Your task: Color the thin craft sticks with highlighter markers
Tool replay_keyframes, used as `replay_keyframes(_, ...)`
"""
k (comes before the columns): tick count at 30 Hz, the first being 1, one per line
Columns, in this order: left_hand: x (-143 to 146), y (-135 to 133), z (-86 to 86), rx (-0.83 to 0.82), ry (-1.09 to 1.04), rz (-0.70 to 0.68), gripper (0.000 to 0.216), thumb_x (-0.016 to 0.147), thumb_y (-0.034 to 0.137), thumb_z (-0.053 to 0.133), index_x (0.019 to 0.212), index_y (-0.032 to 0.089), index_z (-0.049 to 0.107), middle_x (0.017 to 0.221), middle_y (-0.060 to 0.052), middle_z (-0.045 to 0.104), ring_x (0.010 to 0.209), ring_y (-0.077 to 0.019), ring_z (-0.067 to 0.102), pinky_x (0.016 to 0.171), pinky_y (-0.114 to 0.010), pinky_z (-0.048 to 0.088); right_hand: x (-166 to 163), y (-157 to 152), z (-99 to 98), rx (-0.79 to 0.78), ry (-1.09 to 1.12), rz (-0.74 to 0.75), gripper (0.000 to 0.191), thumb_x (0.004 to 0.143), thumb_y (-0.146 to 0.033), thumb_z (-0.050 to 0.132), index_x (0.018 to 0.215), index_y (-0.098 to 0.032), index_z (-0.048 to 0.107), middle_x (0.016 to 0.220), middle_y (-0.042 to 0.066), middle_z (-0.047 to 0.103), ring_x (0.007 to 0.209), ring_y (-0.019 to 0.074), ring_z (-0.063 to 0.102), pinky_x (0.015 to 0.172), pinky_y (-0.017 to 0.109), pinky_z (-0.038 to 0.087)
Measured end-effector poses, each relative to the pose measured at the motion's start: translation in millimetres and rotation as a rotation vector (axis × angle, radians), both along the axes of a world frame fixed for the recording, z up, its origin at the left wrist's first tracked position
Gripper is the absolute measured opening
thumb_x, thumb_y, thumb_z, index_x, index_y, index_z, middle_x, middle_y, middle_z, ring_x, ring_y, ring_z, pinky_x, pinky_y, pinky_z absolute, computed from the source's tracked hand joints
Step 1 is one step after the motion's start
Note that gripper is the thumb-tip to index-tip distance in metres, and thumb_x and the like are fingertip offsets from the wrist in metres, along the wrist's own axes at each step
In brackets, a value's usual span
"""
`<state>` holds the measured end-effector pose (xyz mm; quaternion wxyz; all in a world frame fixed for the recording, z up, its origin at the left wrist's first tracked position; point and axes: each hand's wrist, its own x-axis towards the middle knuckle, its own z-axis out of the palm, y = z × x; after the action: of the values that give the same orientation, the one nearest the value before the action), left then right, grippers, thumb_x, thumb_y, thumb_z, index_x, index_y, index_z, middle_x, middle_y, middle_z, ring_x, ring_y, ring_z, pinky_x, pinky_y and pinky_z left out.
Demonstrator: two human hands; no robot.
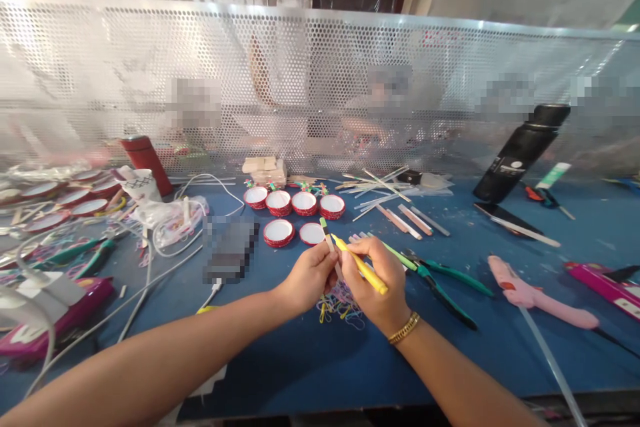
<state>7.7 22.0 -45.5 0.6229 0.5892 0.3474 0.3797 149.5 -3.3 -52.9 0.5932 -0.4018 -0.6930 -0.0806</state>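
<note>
My left hand (311, 278) pinches a thin flat stick (325, 229), light green at its tip with a black band below. In my right hand (383, 280) is a yellow marker pen (367, 270), its tip close to the stick; whether they touch I cannot tell. Just beyond my hands stand small round red-rimmed pieces with white tops (279, 231), some stacked. Under my hands lies a tangle of coloured elastic strings (343, 307). More pens, one of them a light green pen (400, 253), lie partly hidden behind my right hand.
To the right are green-handled pliers (450, 287), a pink glue gun (537, 295) and a leaning black bottle (520, 153). A phone (233, 248) with a cable, a paper cup (139, 183) and a red bottle (146, 161) stand left. A perforated metal screen (320, 93) bounds the back.
</note>
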Motion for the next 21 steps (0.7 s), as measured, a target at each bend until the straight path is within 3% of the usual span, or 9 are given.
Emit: replay_keyframes(21,1.4,4.9,-5.2,0.077,0.028,0.034,0.041,0.086,0.059,0.056,0.074,0.021,0.048,0.053,0.007,0.043,0.044,-0.0082,0.035,0.044,-0.022,0.026,2.8,1.6,-2.3,-0.073,-0.003,-0.024,0.007,0.093,-0.022,0.058,0.086,-0.022,0.059,0.074,0.001,0.067,0.065,0.0151,0.064,0.062,0.027,0.049)
